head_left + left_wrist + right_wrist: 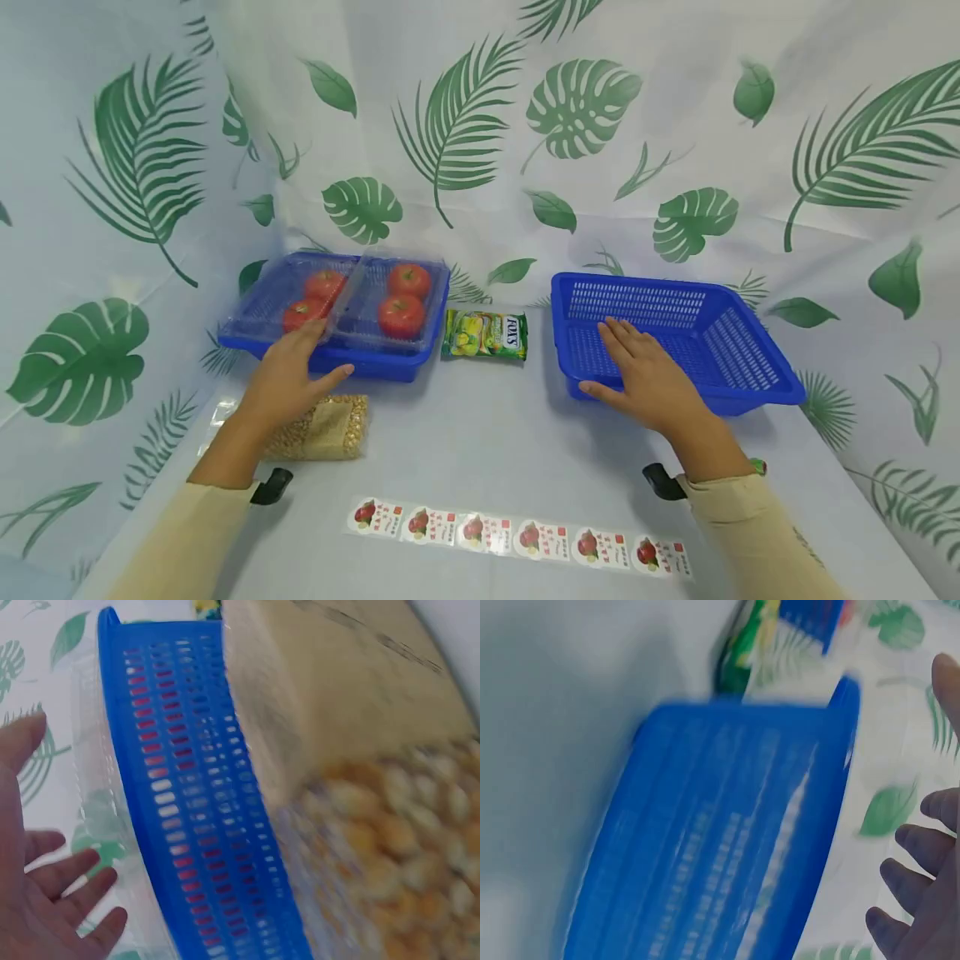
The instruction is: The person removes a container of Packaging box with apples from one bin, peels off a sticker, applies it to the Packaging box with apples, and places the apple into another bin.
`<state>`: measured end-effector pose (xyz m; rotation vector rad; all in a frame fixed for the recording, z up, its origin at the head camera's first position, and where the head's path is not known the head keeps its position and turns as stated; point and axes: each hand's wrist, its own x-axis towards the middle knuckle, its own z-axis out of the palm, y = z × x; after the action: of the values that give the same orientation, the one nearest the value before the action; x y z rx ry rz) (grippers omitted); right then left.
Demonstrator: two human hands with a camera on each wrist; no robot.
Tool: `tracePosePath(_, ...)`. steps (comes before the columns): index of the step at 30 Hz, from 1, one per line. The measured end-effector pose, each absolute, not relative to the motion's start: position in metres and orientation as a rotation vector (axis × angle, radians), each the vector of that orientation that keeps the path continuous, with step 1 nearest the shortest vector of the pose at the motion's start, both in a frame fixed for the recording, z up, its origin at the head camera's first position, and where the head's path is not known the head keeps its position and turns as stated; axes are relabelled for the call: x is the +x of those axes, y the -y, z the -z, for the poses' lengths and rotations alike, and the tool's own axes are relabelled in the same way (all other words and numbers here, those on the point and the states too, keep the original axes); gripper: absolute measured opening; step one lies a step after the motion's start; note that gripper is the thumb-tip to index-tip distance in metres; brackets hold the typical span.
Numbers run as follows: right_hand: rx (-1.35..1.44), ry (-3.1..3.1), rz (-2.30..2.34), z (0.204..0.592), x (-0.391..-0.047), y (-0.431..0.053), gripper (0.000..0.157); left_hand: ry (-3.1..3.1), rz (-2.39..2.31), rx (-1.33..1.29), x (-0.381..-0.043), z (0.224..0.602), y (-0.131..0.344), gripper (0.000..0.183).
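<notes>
We have two blue baskets on the table. The left basket (367, 364) carries clear plastic packaging (360, 323) in two sections, with four red apples (401, 317) showing through it, two on each side. The right basket (637, 302) stands well apart from it, its slotted inner walls and floor in plain view.

Our left hand (288, 385) is open, fingers extended and thumb out, over the near edge of the left basket; we cannot tell whether it touches the plastic. Our right hand (648, 379) is likewise open, palm down over the near left part of the right basket; we cannot tell whether it touches the rim.

Between the baskets we see a green FOX'S packet (486, 335), just beside the left one. A bag of yellowish kernels (354, 423) with a tan label lies in front of the left basket, partly behind our left hand and wrist. Nearer to us, six fruit stickers (530, 540) lie in a row on the white table (465, 442). Leaf-printed cloth (480, 250) hangs behind everything.
</notes>
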<state>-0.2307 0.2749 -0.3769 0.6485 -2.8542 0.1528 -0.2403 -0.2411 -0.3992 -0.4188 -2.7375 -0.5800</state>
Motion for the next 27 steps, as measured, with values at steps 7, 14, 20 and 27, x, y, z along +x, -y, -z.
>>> tracePosePath(7, 0.774, 2.810, -0.208, 0.381, -0.242, -0.229, 0.092, 2.765, 0.737, -0.276, -0.254, 0.394, 0.224, 0.100)
tracePosePath(14, 0.826, 2.843, -0.231, 0.382, -0.267, -0.186, 0.085, 2.716, 0.675, -0.257, -0.275, 0.388, 0.217, 0.097)
tracePosePath(20, 0.901, 2.878, -0.347, 0.385, -0.287, -0.144, 0.077, 2.706, 0.612, -0.265, -0.290, 0.382, 0.219, 0.096)
tracePosePath(27, 0.889, 2.943, -0.573, 0.390, -0.304, -0.108, 0.074, 2.747, 0.582, -0.226, -0.293, 0.378, 0.228, 0.097)
